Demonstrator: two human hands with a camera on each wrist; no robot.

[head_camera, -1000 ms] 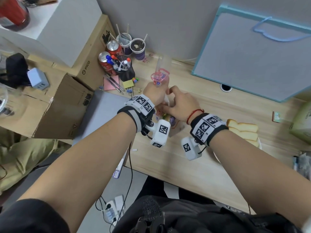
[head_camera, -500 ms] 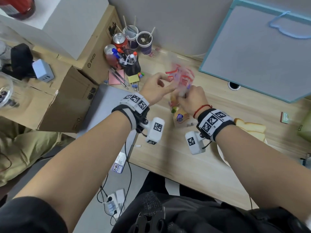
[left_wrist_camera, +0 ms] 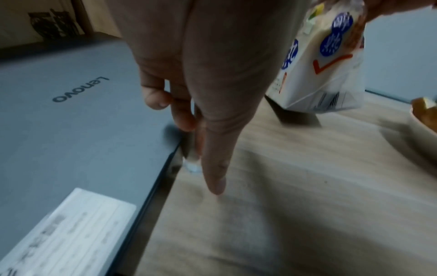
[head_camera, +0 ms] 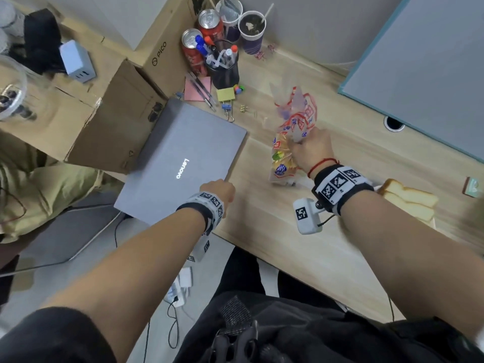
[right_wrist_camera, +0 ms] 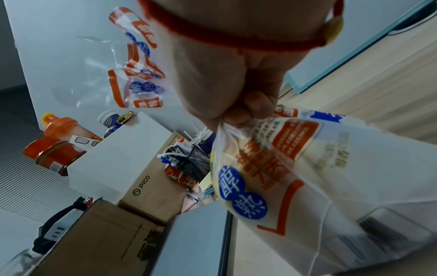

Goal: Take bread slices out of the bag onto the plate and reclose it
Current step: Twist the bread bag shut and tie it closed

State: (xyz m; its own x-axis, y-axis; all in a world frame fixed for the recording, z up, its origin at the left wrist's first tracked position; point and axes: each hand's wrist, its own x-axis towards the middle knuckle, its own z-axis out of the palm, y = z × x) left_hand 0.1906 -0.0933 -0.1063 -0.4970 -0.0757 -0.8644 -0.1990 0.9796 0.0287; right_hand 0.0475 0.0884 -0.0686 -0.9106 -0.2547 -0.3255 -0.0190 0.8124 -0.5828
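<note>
While the bread bag (head_camera: 284, 155) stands on the wooden desk (head_camera: 275, 231) just beyond the laptop's right-hand corner, the right hand (head_camera: 311, 150) grips its gathered neck in a closed fist, the loose printed top (head_camera: 298, 106) of the plastic fanning out above the fist. In the right wrist view the fingers (right_wrist_camera: 250, 108) are curled tight round the bunched film, and the loaf hangs below them with its lower end near the desk; whether it touches the desk cannot be told. To the right of the bag, partly hidden by the right forearm, two bread slices (head_camera: 408, 203) lie on a plate (left_wrist_camera: 423, 123), of which only the rim shows.

The left hand (head_camera: 220, 189) is at the near right corner of the closed grey laptop (head_camera: 183, 158), well apart from the bag. In the left wrist view its fingers (left_wrist_camera: 212, 158) point down toward the desk beside the laptop's edge, with the thumb bent in against them and a small pale thing (left_wrist_camera: 192, 164) between fingers and laptop; what it is, and whether the hand holds it, cannot be told.

Beyond the laptop stand a mesh pen holder (head_camera: 224, 66), two red cans (head_camera: 199, 40) and paper cups (head_camera: 251, 30). Left of the laptop sits a cardboard box (head_camera: 104, 119).
</note>
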